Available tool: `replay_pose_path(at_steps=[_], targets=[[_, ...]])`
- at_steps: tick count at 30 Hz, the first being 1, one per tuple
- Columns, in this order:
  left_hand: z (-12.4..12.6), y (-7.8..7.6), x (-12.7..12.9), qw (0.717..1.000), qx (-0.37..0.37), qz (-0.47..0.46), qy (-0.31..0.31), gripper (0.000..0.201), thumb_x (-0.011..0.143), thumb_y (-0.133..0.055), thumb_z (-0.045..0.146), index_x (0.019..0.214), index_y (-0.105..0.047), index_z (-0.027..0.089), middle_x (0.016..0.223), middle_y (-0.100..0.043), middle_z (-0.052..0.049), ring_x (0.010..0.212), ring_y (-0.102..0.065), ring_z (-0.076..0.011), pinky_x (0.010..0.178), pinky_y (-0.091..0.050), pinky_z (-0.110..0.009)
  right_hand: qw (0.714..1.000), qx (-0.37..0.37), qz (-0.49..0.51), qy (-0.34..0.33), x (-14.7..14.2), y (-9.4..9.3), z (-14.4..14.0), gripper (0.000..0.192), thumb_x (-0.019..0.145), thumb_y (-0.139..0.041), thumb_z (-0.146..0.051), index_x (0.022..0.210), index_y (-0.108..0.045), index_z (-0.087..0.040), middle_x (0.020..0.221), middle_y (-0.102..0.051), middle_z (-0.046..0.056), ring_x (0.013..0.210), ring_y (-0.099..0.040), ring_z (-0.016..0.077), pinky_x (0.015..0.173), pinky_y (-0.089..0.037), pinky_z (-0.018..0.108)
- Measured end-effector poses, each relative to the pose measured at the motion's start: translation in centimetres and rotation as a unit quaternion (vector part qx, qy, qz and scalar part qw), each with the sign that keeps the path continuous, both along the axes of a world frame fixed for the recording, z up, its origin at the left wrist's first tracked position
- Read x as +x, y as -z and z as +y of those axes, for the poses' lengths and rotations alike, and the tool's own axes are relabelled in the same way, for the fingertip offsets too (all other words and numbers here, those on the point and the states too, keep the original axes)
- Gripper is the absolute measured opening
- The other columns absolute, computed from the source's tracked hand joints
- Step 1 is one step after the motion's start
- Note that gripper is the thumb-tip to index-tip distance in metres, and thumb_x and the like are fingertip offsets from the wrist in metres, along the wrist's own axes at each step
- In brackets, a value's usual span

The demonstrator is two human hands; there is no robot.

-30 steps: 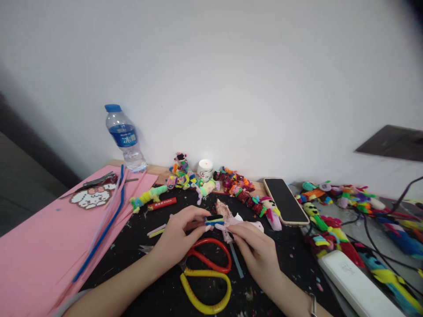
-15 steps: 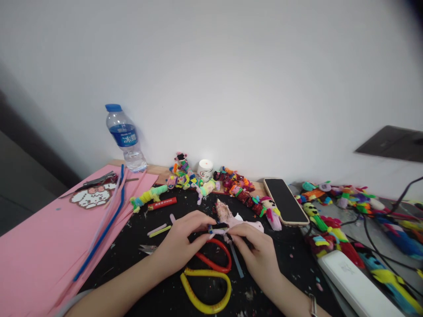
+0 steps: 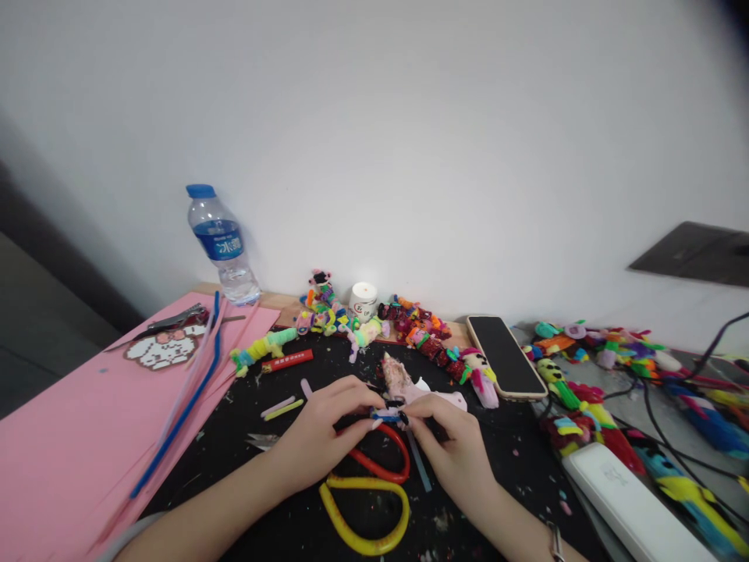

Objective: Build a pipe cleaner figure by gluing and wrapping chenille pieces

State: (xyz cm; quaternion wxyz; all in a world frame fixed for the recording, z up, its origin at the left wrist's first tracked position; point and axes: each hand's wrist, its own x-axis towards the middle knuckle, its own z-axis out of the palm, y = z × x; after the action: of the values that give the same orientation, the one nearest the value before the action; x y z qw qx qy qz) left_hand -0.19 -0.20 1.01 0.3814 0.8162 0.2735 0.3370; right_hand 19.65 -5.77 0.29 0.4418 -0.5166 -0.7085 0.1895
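Left hand [image 3: 328,425], right hand [image 3: 450,437], both pinching blue piece [image 3: 385,416], Chinese-labelled bottle [image 3: 222,242]

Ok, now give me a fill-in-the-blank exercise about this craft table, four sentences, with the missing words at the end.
1. The left hand and right hand each pinch one small craft piece between finger and ____.
2. One handle loop of the scissors is red; the other is ____.
3. The plastic bottle has a ____ cap.
4. The long blue pipe cleaner lies on ____ paper.

Missing words: thumb; yellow; blue; pink.
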Motion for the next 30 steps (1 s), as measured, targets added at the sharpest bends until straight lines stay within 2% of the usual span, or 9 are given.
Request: replay_pose_path(at_steps=[4, 8, 10, 13, 16, 22, 30], targets=[[-0.1, -0.1, 0.0, 1.0, -0.006, 0.005, 0.013, 0.02, 0.081, -0.052, 0.008, 0.094, -0.063, 0.019, 0.09, -0.059, -0.004, 0.086, -0.056, -0.015, 0.079, -0.045, -0.026, 1.0, -0.014, -0.006, 0.015, -0.1, 0.2, 0.1, 0.01, 0.082, -0.054, -0.013, 0.08, -0.062, -0.02, 0.07, -0.064, 0.001, 0.064, -0.06, 0.0146, 0.061, -0.047, 0.024], [-0.1, 0.3, 0.2, 0.994, -0.103, -0.034, -0.011, 0.014, 0.081, -0.053, 0.013, 0.091, -0.062, 0.018, 0.089, -0.057, -0.004, 0.082, -0.057, -0.015, 0.073, -0.049, -0.025, 0.999, 0.006, -0.012, 0.047, 0.0, 0.3, 0.1, 0.014, 0.084, -0.051, -0.012, 0.093, -0.056, -0.021, 0.068, -0.059, -0.001, 0.061, -0.056, 0.0144, 0.057, -0.046, 0.025], [-0.1, 0.7, 0.4, 0.982, -0.168, -0.078, -0.022, 0.011, 0.081, -0.055, 0.016, 0.09, -0.061, 0.017, 0.09, -0.057, -0.004, 0.083, -0.058, -0.0149, 0.073, -0.049, -0.024, 0.997, 0.052, -0.038, 0.038, 0.2, 0.1, 0.1, 0.019, 0.083, -0.051, -0.012, 0.1, -0.055, -0.021, 0.078, -0.06, 0.002, 0.07, -0.057, 0.0163, 0.062, -0.048, 0.028], [0.2, 1.2, 0.6, 0.957, -0.254, -0.139, -0.024, 0.013, 0.078, -0.06, 0.017, 0.091, -0.059, 0.017, 0.09, -0.059, -0.003, 0.086, -0.058, -0.0149, 0.078, -0.048, -0.025, 0.99, 0.113, -0.09, 0.0, 0.4, 0.0, 0.1, 0.028, 0.081, -0.056, -0.011, 0.108, -0.054, -0.02, 0.101, -0.059, 0.008, 0.093, -0.056, 0.0211, 0.078, -0.047, 0.034], [0.4, 1.4, 0.7, 0.93, -0.318, -0.186, -0.006, 0.015, 0.076, -0.064, 0.018, 0.09, -0.058, 0.017, 0.087, -0.06, -0.001, 0.084, -0.058, -0.0131, 0.079, -0.047, -0.025, 0.984, 0.134, -0.116, -0.026, 0.5, 0.0, 0.1, 0.032, 0.081, -0.058, -0.01, 0.111, -0.054, -0.021, 0.106, -0.059, 0.008, 0.098, -0.054, 0.0215, 0.084, -0.045, 0.036], [0.5, 1.5, 1.0, 0.907, -0.363, -0.215, 0.017, 0.016, 0.074, -0.067, 0.018, 0.087, -0.058, 0.017, 0.084, -0.061, 0.001, 0.082, -0.059, -0.0116, 0.078, -0.046, -0.024, 0.985, 0.137, -0.106, -0.025, 0.3, 0.1, 0.2, 0.027, 0.081, -0.058, -0.008, 0.105, -0.057, -0.02, 0.102, -0.061, 0.008, 0.096, -0.056, 0.0207, 0.083, -0.046, 0.036], [0.2, 1.4, 0.9, 0.908, -0.367, -0.202, 0.014, 0.015, 0.075, -0.067, 0.017, 0.086, -0.056, 0.016, 0.079, -0.059, 0.002, 0.079, -0.058, -0.0108, 0.075, -0.045, -0.022, 0.979, 0.156, -0.125, -0.03, 0.4, -0.1, 0.1, 0.023, 0.081, -0.056, -0.006, 0.099, -0.06, -0.02, 0.099, -0.062, 0.008, 0.091, -0.057, 0.0202, 0.078, -0.047, 0.034]])
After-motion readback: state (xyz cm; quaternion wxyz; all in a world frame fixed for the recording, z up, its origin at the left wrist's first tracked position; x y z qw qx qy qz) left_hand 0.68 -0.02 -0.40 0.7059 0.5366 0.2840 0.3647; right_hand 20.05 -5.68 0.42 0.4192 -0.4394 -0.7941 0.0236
